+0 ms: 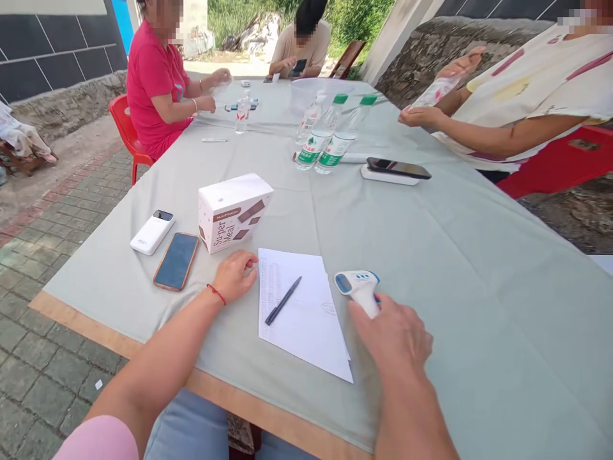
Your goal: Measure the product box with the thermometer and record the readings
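Note:
My right hand (395,332) is wrapped round the handle of a white and blue infrared thermometer (359,284), which is at the right edge of a stack of paper sheets (311,319). A black pen (283,301) lies slantwise on the top sheet. My left hand (234,276) rests on the tablecloth at the sheets' left edge, its fingers curled in with nothing visible in them. Just behind it stands a white and brown box (234,211) marked "Su-per Meal". A phone (175,260) in an orange-rimmed case and a white power bank (152,232) lie to the left.
Several water bottles (330,140) stand mid-table before a clear plastic basin (306,92). Beside them a black phone (397,167) lies on a white box. People sit at the left (158,83), the far end (299,48) and the right (531,96), the last holding a bottle.

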The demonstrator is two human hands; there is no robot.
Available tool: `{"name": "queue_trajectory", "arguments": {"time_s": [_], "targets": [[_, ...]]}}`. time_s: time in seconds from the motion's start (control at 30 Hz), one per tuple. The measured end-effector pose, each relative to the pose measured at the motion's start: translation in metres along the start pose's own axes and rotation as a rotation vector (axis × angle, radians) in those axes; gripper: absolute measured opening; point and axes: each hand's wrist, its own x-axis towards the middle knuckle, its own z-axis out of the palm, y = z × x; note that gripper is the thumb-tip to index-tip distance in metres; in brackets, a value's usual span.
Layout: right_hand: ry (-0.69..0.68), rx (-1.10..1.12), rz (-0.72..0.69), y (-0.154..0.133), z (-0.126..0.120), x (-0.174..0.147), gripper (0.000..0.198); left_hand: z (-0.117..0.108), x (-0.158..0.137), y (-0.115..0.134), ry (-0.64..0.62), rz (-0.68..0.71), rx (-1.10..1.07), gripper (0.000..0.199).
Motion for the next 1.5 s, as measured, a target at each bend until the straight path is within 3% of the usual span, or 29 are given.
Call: {"name": "queue_trajectory", "arguments": {"time_s": [0.1,0.23,0.37,0.77,0.97,1.2,1.33,1.5], "targets": [[0.157,-0.018,-0.017,-0.03,-0.001,-0.008,0.04,0.001,0.0,-0.002,-0.058,-0.06,0.004,0.014],[-0.057,0.113,-0.397,-0.069,0.007,-0.02,0.039,0.003,0.0,-0.002,-0.106,-0.075,0.008,0.012],[-0.215,0.13,-0.586,-0.081,0.015,-0.024,0.047,0.002,0.0,-0.001,-0.108,-0.077,0.01,0.009],[-0.155,0.13,-0.599,-0.064,0.003,-0.017,0.029,0.002,0.001,-0.001,-0.132,-0.093,0.014,0.009],[-0.026,0.324,-0.391,-0.069,-0.012,-0.018,0.023,0.002,0.001,-0.001,-0.128,-0.091,0.019,0.009],[0.041,1.028,0.236,-0.103,-0.026,-0.027,0.025,0.002,0.002,-0.002,-0.14,-0.082,0.057,0.011],[-0.092,1.184,0.334,-0.115,-0.03,-0.026,0.019,-0.002,0.005,-0.003,-0.144,0.003,0.094,0.018],[-0.213,1.165,0.366,-0.116,-0.028,-0.023,0.012,-0.007,0.009,0.001,-0.253,0.124,0.263,0.031]]}}
